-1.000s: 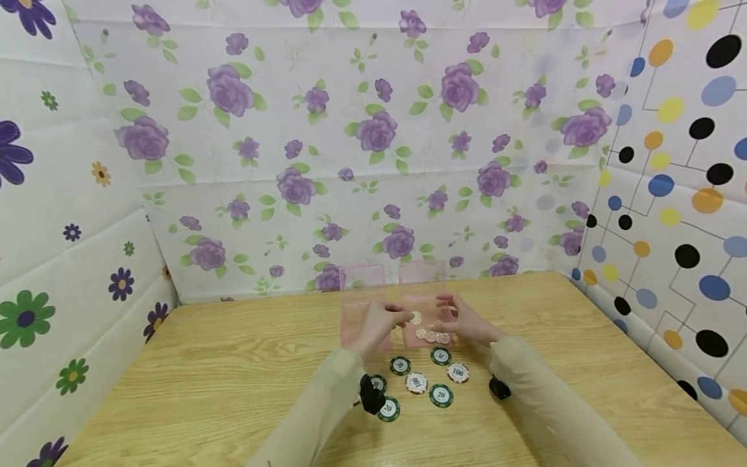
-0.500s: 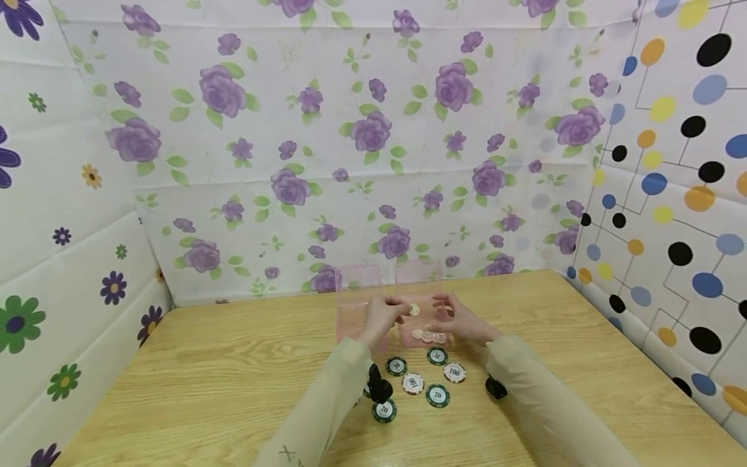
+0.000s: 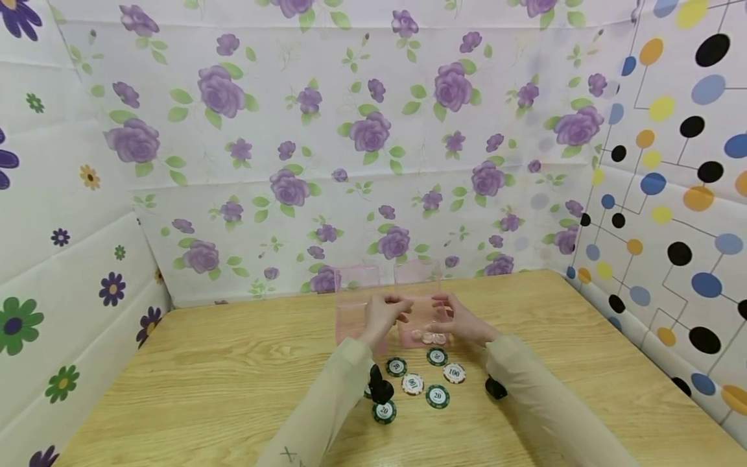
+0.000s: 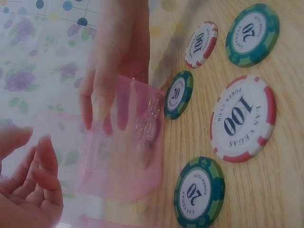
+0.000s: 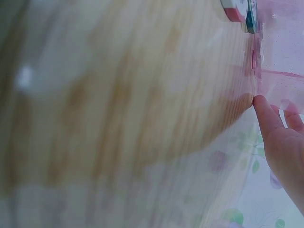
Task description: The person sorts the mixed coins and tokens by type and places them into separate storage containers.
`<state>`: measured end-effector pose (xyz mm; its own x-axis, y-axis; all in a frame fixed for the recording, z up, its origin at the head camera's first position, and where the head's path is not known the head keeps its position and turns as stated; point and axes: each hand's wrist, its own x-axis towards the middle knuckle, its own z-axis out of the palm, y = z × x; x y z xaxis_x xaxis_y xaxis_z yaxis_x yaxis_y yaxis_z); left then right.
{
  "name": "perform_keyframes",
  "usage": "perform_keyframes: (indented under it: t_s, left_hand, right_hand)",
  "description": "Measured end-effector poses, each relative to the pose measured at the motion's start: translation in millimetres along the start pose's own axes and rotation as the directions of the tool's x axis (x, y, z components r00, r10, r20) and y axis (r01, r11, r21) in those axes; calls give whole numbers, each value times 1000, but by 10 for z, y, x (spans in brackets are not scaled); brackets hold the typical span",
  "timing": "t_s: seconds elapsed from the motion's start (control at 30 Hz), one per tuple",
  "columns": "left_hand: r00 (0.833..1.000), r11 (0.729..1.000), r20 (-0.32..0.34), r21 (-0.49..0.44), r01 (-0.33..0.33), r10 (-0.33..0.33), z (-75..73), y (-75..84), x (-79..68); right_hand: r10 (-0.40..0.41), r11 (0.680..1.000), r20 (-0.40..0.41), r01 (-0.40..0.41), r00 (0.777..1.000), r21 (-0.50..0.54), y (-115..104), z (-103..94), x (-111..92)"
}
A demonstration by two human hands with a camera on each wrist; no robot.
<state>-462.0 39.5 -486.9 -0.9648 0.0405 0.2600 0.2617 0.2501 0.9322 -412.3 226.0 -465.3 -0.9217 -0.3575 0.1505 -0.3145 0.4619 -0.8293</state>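
Observation:
Two pink see-through plastic boxes with raised lids stand side by side towards the back of the table. My right hand point(image 3: 463, 319) grips the right wall of the right-hand box point(image 4: 128, 171), its fingers showing through the plastic in the left wrist view. Several clear coins point(image 3: 434, 338) lie inside near the front. My left hand point(image 3: 383, 316) hovers over that box's left side, fingers loosely bent with nothing between them. The left-hand box point(image 3: 345, 324) is partly hidden behind my left hand.
Several poker chips lie on the wooden table point(image 3: 233, 370) in front of the boxes. Some are green, such as this 20 chip point(image 3: 438, 396), and others red and white, such as this 100 chip point(image 4: 243, 118). A flowered cloth point(image 3: 327, 130) hangs behind.
The clear coin that my left fingers pinched has left them, and the hand is empty. My right hand keeps its place on the box. The head view shifted slightly.

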Motion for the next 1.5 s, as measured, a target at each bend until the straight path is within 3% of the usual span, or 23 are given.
perform_keyframes:
  t_s: [0.17, 0.33, 0.87, 1.17, 1.4, 1.5]
  left_hand:
    - [999, 999, 10, 0, -34, 34, -62, 22, -11]
    - [996, 999, 74, -17, -47, 48, -153, 49, -56]
    - [967, 990, 210, -50, -135, 143, -512, -41, -212]
    - [951, 970, 207, -121, -209, 230, -893, -100, -151]
    - [961, 975, 167, -83, -208, 219, -1182, -78, -102]
    - [962, 973, 150, -78, -218, 227, -1263, -87, -112]
  right_hand:
    - [-18, 1000, -6, 18, 1000, -13, 101, 6, 43]
    - [-23, 1000, -12, 23, 1000, 0, 87, -3, 29]
    - [-39, 999, -2, 39, 999, 33, 52, -32, -39]
    - [-92, 991, 6, 91, 996, 93, -202, 10, -155]
    - [-48, 995, 3, 47, 999, 86, -353, 15, -176]
    - [-65, 994, 10, 64, 998, 93, -361, 10, -179]
